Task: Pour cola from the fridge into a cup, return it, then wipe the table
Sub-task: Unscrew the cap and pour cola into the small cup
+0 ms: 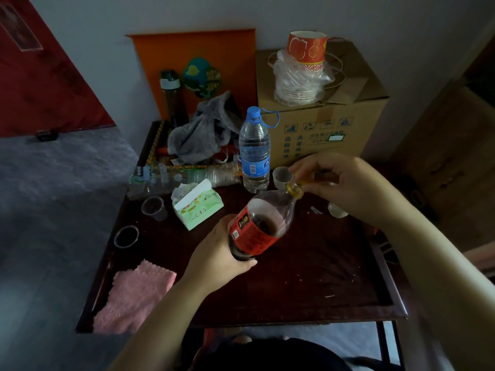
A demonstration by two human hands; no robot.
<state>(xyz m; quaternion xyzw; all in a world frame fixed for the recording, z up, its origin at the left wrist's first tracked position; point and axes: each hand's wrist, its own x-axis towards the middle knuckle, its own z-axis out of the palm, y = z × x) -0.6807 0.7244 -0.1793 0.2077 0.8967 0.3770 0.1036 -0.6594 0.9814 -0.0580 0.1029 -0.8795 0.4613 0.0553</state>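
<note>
My left hand (219, 250) grips the lower body of a cola bottle (261, 226) with a red label, tilted over the dark wooden table (308, 277). My right hand (345, 183) pinches the bottle's yellow cap (294, 189) at the neck. Two small clear plastic cups with dark liquid stand at the left: one (153, 208) near the tissue pack, one (126, 236) closer to the edge. A small white cup (282, 176) stands just behind the cap. A pink cloth (134, 295) lies on the table's front left corner.
A water bottle (254, 151) with a blue cap stands behind the cola. A green tissue pack (197, 206), a sleeve of plastic cups (184, 176), a grey cloth (203, 132) and a cardboard box (321, 103) with stacked paper bowls (301, 73) crowd the back.
</note>
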